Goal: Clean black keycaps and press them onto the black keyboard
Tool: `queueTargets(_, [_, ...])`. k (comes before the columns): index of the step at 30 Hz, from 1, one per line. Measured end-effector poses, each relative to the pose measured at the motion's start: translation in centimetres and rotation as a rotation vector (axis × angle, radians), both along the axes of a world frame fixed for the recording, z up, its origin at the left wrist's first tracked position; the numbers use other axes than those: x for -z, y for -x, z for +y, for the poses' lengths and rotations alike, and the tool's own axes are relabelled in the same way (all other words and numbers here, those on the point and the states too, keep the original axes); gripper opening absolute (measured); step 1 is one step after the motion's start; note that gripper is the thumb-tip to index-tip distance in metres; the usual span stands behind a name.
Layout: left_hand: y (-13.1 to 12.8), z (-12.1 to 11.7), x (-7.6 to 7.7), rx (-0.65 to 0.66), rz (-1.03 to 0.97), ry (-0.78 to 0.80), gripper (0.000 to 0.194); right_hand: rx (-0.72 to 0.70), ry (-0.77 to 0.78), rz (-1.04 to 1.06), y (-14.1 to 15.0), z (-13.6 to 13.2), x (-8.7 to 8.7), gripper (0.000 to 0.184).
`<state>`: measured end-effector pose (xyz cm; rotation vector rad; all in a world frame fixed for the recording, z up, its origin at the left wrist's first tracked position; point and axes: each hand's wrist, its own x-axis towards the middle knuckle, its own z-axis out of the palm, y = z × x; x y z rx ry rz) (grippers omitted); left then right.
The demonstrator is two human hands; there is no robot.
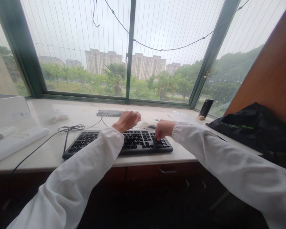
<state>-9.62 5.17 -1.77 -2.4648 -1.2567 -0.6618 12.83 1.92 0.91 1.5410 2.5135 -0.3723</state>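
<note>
A black keyboard lies on the white counter, its near edge close to the counter's front. My left hand hovers above the keyboard's far edge with its fingers curled together; something small and pale shows by the fingertips, too small to name. My right hand is bent down over the number pad, its fingers pinched and the tips touching the keys at the right end. Whatever sits between those fingertips is hidden. Behind my left hand lies a flat strip of grey rows, partly covered by the hand.
A tied black cable lies left of the keyboard. White boxes stand at the far left. To the right are a dark cylinder, papers and a black bag. A window frame borders the counter's back.
</note>
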Motion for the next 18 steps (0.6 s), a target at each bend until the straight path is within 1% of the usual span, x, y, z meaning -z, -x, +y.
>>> queueTargets(4, [0.0,-0.1,-0.1,0.005,-0.003,-0.003,0.024,0.021,0.046,-0.047,0.2,1.0,0.1,0.022])
queueTargets(7, [0.1,-0.2,-0.1,0.010,-0.014,0.007,0.025,0.023,0.080,0.001,-0.2,1.3,0.3,0.026])
queueTargets(11, [0.1,-0.1,0.0,0.028,-0.018,0.003,0.024,0.020,0.100,0.049,-0.6,1.1,0.3,0.029])
queueTargets(15, [0.1,-0.1,-0.1,0.014,-0.010,0.006,0.025,0.019,0.126,0.026,-0.5,1.3,0.2,0.036])
queueTargets(18, [0.1,-0.1,-0.1,0.005,-0.010,0.007,0.025,0.014,0.132,-0.018,-0.2,1.8,0.1,0.046])
